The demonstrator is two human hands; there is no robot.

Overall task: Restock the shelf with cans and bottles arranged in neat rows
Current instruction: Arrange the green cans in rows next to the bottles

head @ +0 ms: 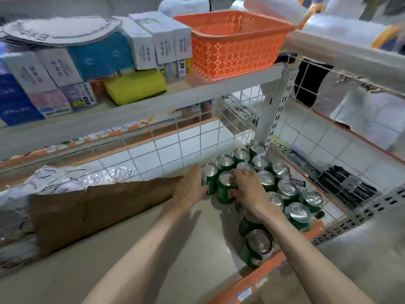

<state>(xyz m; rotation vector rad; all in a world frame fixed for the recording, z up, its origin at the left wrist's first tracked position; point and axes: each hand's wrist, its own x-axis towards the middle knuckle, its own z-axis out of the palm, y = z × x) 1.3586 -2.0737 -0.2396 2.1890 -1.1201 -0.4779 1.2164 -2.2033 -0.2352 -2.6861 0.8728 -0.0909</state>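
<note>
Several green cans with silver tops stand in rows on the right part of the lower shelf, against the wire divider. My left hand presses against the left side of one green can at the end of a row. Fingers of my right hand wrap over the top of the neighbouring green can. Another can stands nearest me by the orange shelf edge. No bottles show in view.
A brown cardboard box with torn plastic wrap lies on the shelf's left part. A white wire grid backs the shelf. Above, the upper shelf carries an orange basket, boxed goods and a yellow pack.
</note>
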